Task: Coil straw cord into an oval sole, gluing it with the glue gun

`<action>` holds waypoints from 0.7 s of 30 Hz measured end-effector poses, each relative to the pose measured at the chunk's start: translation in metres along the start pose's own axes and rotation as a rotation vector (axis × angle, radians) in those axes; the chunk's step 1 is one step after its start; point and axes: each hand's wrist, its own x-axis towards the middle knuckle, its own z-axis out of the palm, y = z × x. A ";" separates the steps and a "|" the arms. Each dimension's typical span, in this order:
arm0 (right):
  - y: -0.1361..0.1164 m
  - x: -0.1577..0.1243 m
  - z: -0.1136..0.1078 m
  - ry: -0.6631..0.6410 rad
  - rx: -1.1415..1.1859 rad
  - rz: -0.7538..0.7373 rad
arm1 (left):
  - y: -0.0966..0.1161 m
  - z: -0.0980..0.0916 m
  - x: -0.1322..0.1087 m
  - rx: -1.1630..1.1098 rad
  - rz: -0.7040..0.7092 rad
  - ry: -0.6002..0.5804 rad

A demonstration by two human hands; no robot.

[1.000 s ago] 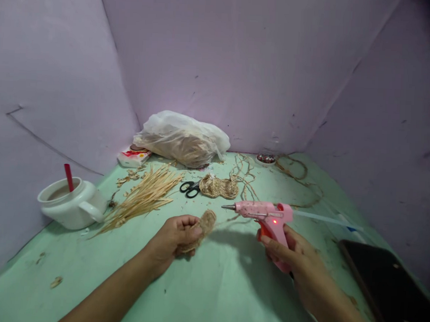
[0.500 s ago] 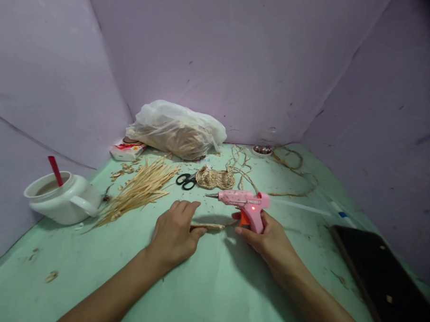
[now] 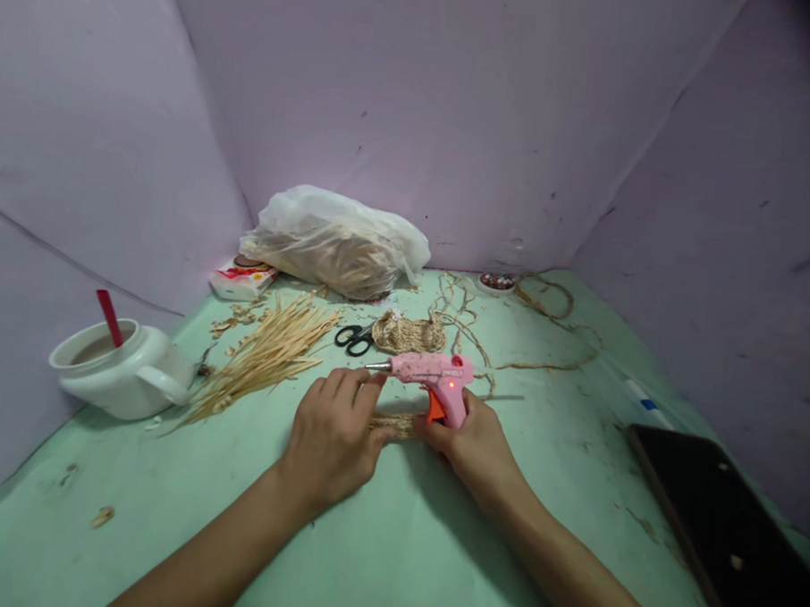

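Note:
My left hand (image 3: 336, 435) is closed on the left end of a small braided straw piece (image 3: 400, 425), held just over the table. In my right hand (image 3: 470, 441) is a pink glue gun (image 3: 432, 369) with an orange trigger and a lit red light. Its metal nozzle points left, above my left fingers. My right thumb and fingertips are at the right end of the straw piece, partly hidden behind the gun's handle. Beyond the gun lies a finished-looking woven straw sole shape (image 3: 410, 336), with black-handled scissors (image 3: 355, 340) beside it.
Loose straw strands (image 3: 269, 351) lie left of the scissors. A white pot (image 3: 123, 376) with a red handle in it stands at far left. Behind are a filled plastic bag (image 3: 337, 247) and a dish of beads (image 3: 497, 282). Braided cord (image 3: 543, 367) and a dark phone (image 3: 710, 523) lie right.
My right hand has moved left with the glue gun, its fingers now at the straw piece. The piece has tilted, showing more of its woven face. My left hand stays nearly in place.

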 end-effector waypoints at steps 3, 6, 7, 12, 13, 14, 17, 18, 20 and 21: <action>0.001 0.000 0.001 0.007 0.114 0.042 | 0.002 -0.003 -0.001 0.094 0.130 0.080; 0.004 0.001 -0.001 0.007 0.164 0.052 | -0.001 -0.003 -0.002 0.067 0.082 0.115; 0.005 0.001 -0.003 0.005 0.177 0.054 | -0.003 -0.003 -0.002 0.038 0.051 0.119; 0.006 0.002 -0.009 -0.007 0.214 0.056 | -0.014 -0.004 0.000 -0.150 -0.079 0.077; 0.005 0.002 -0.011 -0.008 0.217 0.058 | -0.016 -0.006 0.001 -0.203 -0.136 0.036; 0.005 0.001 -0.012 -0.010 0.221 0.058 | -0.018 -0.009 0.003 -0.267 -0.213 -0.021; 0.005 0.000 -0.014 -0.013 0.256 0.036 | -0.023 -0.017 0.007 -0.590 -0.473 -0.304; 0.005 0.000 -0.015 -0.016 0.270 0.026 | -0.023 -0.020 0.008 -0.746 -0.532 -0.404; 0.005 -0.001 -0.015 -0.026 0.284 0.018 | -0.024 -0.022 0.009 -1.043 -0.598 -0.538; 0.005 -0.001 -0.014 -0.031 0.282 0.023 | -0.024 -0.022 0.009 -1.142 -0.620 -0.568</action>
